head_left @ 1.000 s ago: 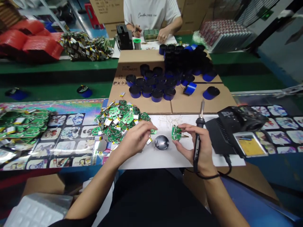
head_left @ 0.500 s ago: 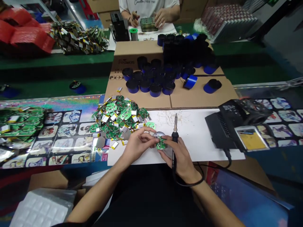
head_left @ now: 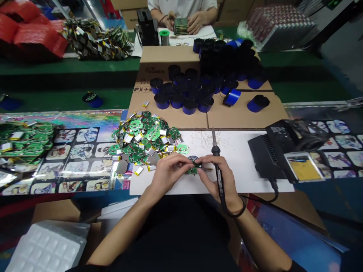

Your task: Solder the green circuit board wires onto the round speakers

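A small green circuit board (head_left: 193, 170) is pinched between both hands above the white work surface (head_left: 241, 170). My left hand (head_left: 168, 172) grips its left side with thumb and fingertips. On the other side, my right hand (head_left: 219, 175) holds the board's right edge with thumb and index finger. A soldering iron (head_left: 216, 151) lies across the right hand, tip pointing away, its cable looping by the wrist. Behind the board is a round dark-rimmed item (head_left: 193, 158), mostly covered. Left of the hands lies a heap of green boards with small silver batteries (head_left: 147, 136).
Blue and black round housings (head_left: 189, 105) stand on flattened cardboard (head_left: 170, 121) ahead. A black soldering station (head_left: 263, 155) with a yellow sponge tray (head_left: 304, 166) sits right. More boards (head_left: 25, 139) lie far left. Across the bench, another person's hands (head_left: 197, 23) hold stacked boards (head_left: 180, 26).
The board has tilted between my hands and shows less of its face. My right hand and the soldering iron have shifted slightly right. The other person's hands have closed around their stack.
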Demonstrator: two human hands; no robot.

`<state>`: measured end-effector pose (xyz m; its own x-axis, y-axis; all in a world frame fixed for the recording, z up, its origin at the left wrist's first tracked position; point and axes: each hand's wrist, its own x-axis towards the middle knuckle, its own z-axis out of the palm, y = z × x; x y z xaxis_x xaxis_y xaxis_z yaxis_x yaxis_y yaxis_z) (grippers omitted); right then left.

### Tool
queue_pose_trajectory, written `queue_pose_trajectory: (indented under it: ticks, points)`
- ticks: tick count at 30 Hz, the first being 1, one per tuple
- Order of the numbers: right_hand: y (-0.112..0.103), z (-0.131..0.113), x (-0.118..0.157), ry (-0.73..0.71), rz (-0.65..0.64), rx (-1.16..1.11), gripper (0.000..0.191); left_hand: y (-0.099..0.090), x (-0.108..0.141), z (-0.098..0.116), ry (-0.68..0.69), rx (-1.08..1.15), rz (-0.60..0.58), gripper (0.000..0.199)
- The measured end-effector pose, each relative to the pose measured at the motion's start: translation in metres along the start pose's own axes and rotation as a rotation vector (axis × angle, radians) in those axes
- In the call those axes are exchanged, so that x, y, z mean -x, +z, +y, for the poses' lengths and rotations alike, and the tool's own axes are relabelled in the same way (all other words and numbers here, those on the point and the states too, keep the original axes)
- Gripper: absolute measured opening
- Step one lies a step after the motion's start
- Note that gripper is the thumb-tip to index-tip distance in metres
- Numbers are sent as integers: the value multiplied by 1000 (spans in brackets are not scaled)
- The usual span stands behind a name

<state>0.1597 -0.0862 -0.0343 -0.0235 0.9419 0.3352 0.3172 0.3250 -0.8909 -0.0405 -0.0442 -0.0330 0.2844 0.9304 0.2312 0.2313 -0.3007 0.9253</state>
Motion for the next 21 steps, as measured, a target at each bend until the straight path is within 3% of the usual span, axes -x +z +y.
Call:
queue_pose_trajectory:
  ticks: [8, 21]
  points:
    - [9, -4, -14, 71, 39, -112, 27, -6, -5, 3, 146, -108, -64, 7]
    - [14, 0, -9, 173, 148, -139, 30, -4, 0, 5, -109, 86, -78, 8]
